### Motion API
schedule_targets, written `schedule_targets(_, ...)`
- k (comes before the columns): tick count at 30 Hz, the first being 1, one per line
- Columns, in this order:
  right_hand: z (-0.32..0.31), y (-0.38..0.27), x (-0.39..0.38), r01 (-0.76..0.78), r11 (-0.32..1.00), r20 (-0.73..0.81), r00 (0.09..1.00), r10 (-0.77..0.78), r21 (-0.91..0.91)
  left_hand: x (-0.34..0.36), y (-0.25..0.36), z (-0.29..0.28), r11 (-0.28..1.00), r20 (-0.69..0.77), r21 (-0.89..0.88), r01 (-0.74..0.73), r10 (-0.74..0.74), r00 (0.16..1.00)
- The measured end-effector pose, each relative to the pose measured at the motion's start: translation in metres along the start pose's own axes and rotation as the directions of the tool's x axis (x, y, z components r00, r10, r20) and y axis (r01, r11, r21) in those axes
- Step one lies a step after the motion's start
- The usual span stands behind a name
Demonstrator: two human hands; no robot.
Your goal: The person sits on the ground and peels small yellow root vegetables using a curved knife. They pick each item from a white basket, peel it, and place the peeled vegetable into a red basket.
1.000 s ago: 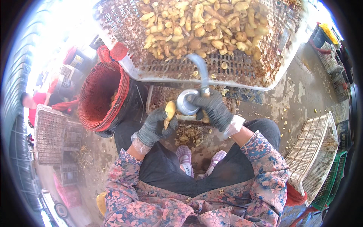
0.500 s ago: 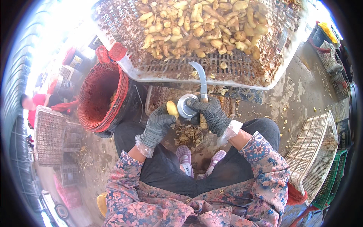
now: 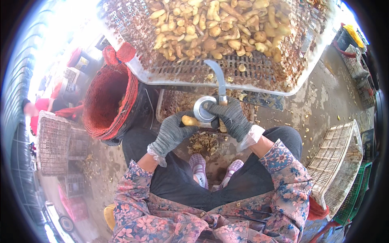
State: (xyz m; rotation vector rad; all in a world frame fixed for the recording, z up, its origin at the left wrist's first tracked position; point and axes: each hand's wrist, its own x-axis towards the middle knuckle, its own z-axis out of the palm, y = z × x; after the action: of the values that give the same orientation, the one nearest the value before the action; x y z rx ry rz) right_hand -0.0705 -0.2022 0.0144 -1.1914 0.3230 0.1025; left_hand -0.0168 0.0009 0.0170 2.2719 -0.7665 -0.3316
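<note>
My left hand [image 3: 175, 131], in a grey knit glove over a clear plastic one, pinches a yellowish-brown, mushroom-like piece [image 3: 190, 120]. In my right hand [image 3: 231, 115], gloved the same way, is a curved knife [image 3: 219, 79] with a wooden handle, its hooked blade pointing away from me. The thumb of that hand rests in a round, shiny metal cup [image 3: 203, 110], which sits close against the piece. Whether piece and cup touch, I cannot tell. Beyond the knife tip, a heap of similar pieces [image 3: 214, 30] lies in a large white slotted crate [image 3: 186, 77].
A black bucket lined with red netting [image 3: 133, 101] stands at my left knee. Trimmings [image 3: 204, 145] lie on the ground between my feet. White crates stand on the left [image 3: 52, 141] and right [image 3: 334, 152], with a green crate [image 3: 358, 194] beside the right one.
The piece in my left hand has turned from upright to lying sideways and moved right, toward the metal cup. My right hand, with knife and cup, has shifted slightly right and away from me.
</note>
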Motion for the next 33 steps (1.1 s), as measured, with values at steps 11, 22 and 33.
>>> schedule_targets(11, -0.014, -0.018, 0.025, -0.025, 0.994, -0.183, 0.983, 0.005, -0.107, 0.001, -0.008, 0.006, 0.999, -0.012, -0.028, -0.025, 0.025, 1.0)
schedule_targets(22, -0.008, -0.007, 0.019, 0.044, 0.999, -0.161, 0.986, -0.045, -0.008, -0.008, 0.011, 0.004, 0.991, -0.209, -0.124, 0.055, -0.081, 0.974)
schedule_targets(33, -0.005, 0.0, 0.022, 0.03, 0.995, -0.161, 0.986, -0.045, -0.095, -0.008, 0.012, 0.0, 0.947, -0.21, -0.318, 0.049, -0.121, 0.97)
